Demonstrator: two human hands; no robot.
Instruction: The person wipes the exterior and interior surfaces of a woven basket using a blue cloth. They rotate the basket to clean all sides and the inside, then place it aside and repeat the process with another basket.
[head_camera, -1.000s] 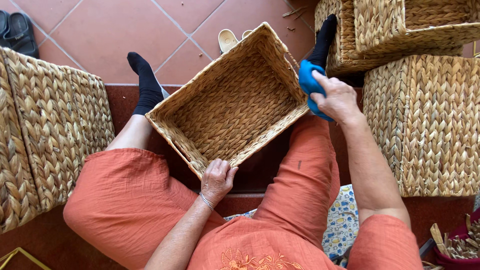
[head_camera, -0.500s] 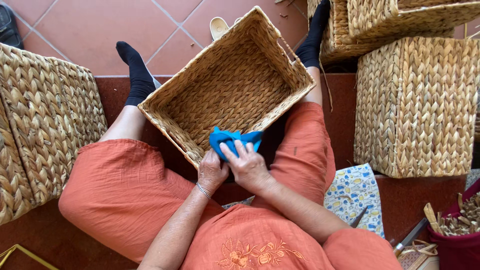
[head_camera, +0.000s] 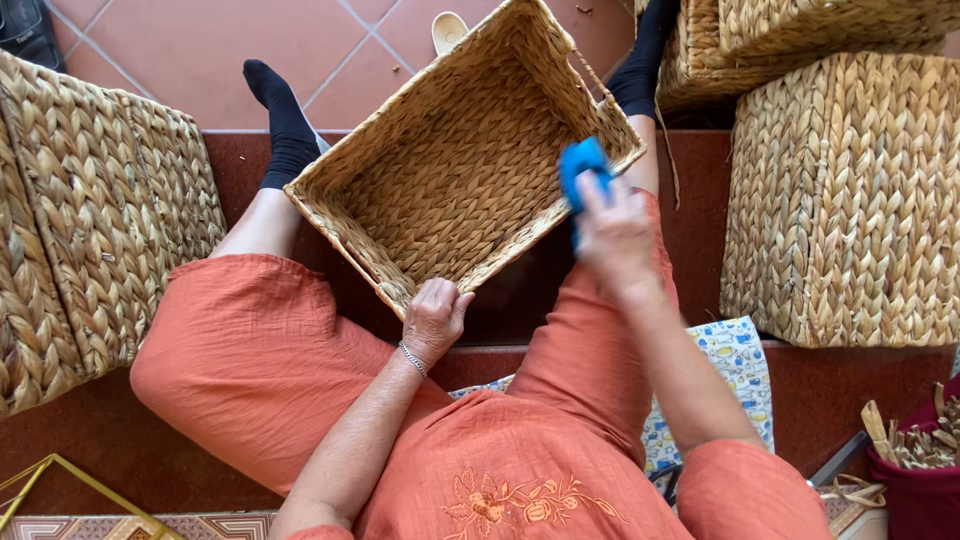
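Note:
A rectangular woven straw basket (head_camera: 455, 170) rests tilted between my knees, its open side facing me. My left hand (head_camera: 434, 318) grips the basket's near corner rim. My right hand (head_camera: 612, 232) is closed on a blue cloth (head_camera: 582, 165), pressed against the basket's right rim. I sit in orange trousers and black socks on a dark red step.
More woven baskets stand at the left (head_camera: 90, 220) and at the right (head_camera: 845, 195), with another stacked at top right (head_camera: 800, 30). A patterned cushion (head_camera: 735, 365) lies under me. A dark red container of straw scraps (head_camera: 915, 460) sits at lower right.
My right hand with the blue cloth went from the basket's far right rim to the near rim beside my left hand, then back up to the right rim. The left hand stayed put.

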